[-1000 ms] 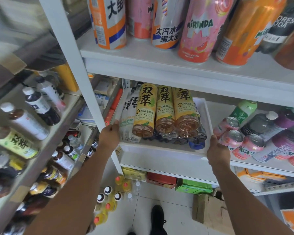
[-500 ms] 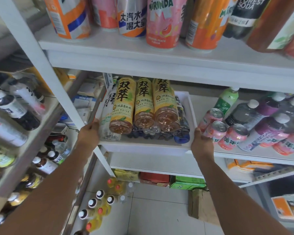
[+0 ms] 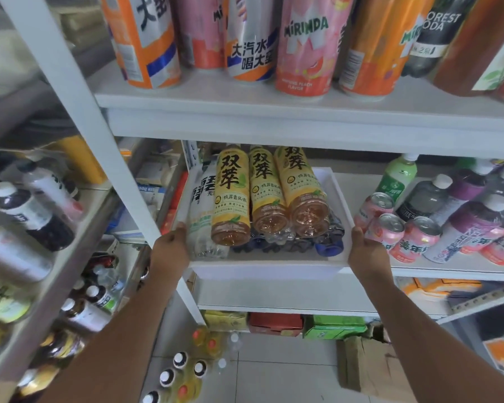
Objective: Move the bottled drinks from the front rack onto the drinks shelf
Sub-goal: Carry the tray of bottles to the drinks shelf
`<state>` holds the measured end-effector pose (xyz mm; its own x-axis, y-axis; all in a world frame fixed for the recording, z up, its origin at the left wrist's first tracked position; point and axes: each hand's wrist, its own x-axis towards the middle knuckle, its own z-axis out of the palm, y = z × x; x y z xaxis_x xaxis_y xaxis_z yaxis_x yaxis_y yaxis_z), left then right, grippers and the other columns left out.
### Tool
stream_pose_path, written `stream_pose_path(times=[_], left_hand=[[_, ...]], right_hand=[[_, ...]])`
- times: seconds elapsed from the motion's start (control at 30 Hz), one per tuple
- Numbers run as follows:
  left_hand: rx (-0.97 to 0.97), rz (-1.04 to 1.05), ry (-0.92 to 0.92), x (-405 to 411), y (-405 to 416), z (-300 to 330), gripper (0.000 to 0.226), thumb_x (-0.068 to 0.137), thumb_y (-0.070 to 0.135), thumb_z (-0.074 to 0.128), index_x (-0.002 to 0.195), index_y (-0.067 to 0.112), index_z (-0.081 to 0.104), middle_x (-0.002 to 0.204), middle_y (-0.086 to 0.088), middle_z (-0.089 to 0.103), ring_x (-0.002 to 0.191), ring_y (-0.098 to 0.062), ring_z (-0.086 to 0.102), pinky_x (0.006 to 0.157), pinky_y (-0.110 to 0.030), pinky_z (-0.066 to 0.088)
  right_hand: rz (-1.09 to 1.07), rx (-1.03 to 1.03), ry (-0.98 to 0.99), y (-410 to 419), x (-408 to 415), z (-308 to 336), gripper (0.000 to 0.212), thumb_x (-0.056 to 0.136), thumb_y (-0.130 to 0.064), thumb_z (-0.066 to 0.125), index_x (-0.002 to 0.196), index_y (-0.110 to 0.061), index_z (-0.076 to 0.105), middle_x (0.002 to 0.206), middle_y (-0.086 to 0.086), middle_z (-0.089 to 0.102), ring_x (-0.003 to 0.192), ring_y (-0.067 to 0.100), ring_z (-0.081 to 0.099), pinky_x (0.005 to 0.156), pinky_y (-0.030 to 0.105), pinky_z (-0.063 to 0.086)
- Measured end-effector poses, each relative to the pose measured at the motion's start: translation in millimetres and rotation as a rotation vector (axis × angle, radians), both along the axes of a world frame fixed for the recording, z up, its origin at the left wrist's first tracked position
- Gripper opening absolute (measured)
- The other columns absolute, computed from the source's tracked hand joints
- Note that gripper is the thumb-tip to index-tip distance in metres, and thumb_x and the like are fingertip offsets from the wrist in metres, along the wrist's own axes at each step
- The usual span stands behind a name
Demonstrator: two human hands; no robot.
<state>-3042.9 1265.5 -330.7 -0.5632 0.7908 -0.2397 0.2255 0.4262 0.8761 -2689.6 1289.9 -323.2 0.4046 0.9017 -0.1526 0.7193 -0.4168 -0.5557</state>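
Note:
A white tray [image 3: 262,269] rests on the middle shelf [image 3: 448,270] of the white rack, its front edge overhanging the shelf lip. Three yellow-labelled tea bottles [image 3: 233,196] lie on top of it, a white-labelled bottle [image 3: 202,199] lies at their left, and darker bottles with blue caps [image 3: 329,246] lie underneath. My left hand [image 3: 170,247] grips the tray's front left corner. My right hand [image 3: 367,253] grips its front right corner.
Pink cans [image 3: 390,228] and purple and dark bottles [image 3: 474,216] crowd the shelf right of the tray. Tall soda bottles [image 3: 306,45] fill the shelf above. A side rack [image 3: 41,286] of bottles stands at left. Bottles [image 3: 184,370] and a cardboard box [image 3: 370,370] sit on the floor.
The view shifted slightly; both hands keep their hold on the tray's front corners, and the tray has stayed in about the same place on the shelf.

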Motion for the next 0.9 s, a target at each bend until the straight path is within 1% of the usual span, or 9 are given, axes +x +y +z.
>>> stream_pose_path(times=[0.1,0.23,0.3,0.37,0.5,0.63,0.73,0.83,0.9], left_hand=[[0.017,-0.04,0.013,3,-4,6,0.044,0.103,0.041,0.04,0.101,0.007,0.068,0.103,-0.019,0.065,0.093,-0.035,0.058,0.085,-0.039,0.048],[-0.046,-0.095,0.11,5,-16,23,0.053,0.105,0.041,0.035,0.126,-0.001,0.059,0.12,-0.026,0.06,0.113,-0.041,0.056,0.087,-0.036,0.039],[-0.075,-0.13,0.167,0,-24,27,0.051,0.105,0.039,0.035,0.121,-0.003,0.059,0.12,-0.029,0.061,0.111,-0.042,0.057,0.089,-0.04,0.043],[-0.054,-0.177,0.327,-8,-37,28,0.04,0.104,0.034,0.037,0.109,-0.001,0.055,0.106,-0.029,0.064,0.097,-0.044,0.061,0.078,-0.043,0.047],[0.144,-0.389,0.899,-11,-67,45,0.014,0.094,0.021,0.051,0.094,0.007,0.052,0.086,-0.016,0.058,0.076,-0.039,0.06,0.058,-0.043,0.051],[0.075,-0.679,1.3,7,-85,78,0.021,0.083,0.028,0.065,0.093,0.01,0.06,0.084,-0.01,0.06,0.076,-0.032,0.06,0.058,-0.042,0.052],[0.08,-0.741,1.39,27,-93,95,0.028,0.076,0.029,0.073,0.093,0.008,0.064,0.079,-0.011,0.063,0.071,-0.032,0.062,0.055,-0.041,0.051],[0.096,-0.727,1.399,40,-99,105,0.026,0.076,0.029,0.072,0.091,0.009,0.065,0.076,-0.009,0.063,0.068,-0.03,0.063,0.054,-0.04,0.051],[0.091,-0.71,1.394,43,-104,111,0.025,0.078,0.03,0.069,0.091,0.009,0.065,0.077,-0.008,0.063,0.069,-0.029,0.063,0.055,-0.04,0.052]], right_hand=[[-0.01,-0.019,-0.044,-7,-2,4,0.04,0.106,-0.017,0.028,0.141,0.0,0.041,0.117,0.031,0.06,0.108,0.045,0.058,0.085,0.041,0.047],[-0.152,-0.074,0.135,-20,-4,8,0.059,0.104,-0.041,0.03,0.118,0.01,0.057,0.116,0.031,0.061,0.109,0.045,0.059,0.093,0.045,0.051],[-0.088,-0.11,0.105,-33,-6,14,0.053,0.105,-0.033,0.026,0.117,0.009,0.056,0.115,0.032,0.06,0.107,0.045,0.059,0.093,0.045,0.05],[-0.049,-0.085,0.009,-47,-7,21,0.045,0.105,-0.028,0.027,0.115,0.006,0.054,0.112,0.029,0.06,0.103,0.042,0.058,0.087,0.04,0.049],[0.102,0.152,-0.109,-74,-9,31,0.037,0.1,-0.025,0.041,0.118,0.005,0.052,0.118,0.026,0.054,0.105,0.041,0.052,0.084,0.046,0.047],[0.199,0.377,-0.04,-68,-25,79,0.035,0.098,-0.03,0.051,0.119,-0.002,0.054,0.115,0.022,0.056,0.104,0.038,0.055,0.081,0.039,0.045],[0.286,0.475,0.003,-54,-49,120,0.057,0.094,-0.056,0.04,0.127,-0.01,0.051,0.118,0.017,0.057,0.107,0.037,0.056,0.086,0.045,0.049],[0.358,0.36,0.027,-40,-70,142,0.061,0.095,-0.058,0.045,0.138,-0.016,0.042,0.128,0.017,0.054,0.117,0.035,0.052,0.093,0.043,0.043],[0.405,0.252,0.063,-28,-79,142,0.075,0.086,-0.067,0.045,0.141,-0.017,0.035,0.126,0.018,0.057,0.115,0.037,0.055,0.096,0.046,0.047]])
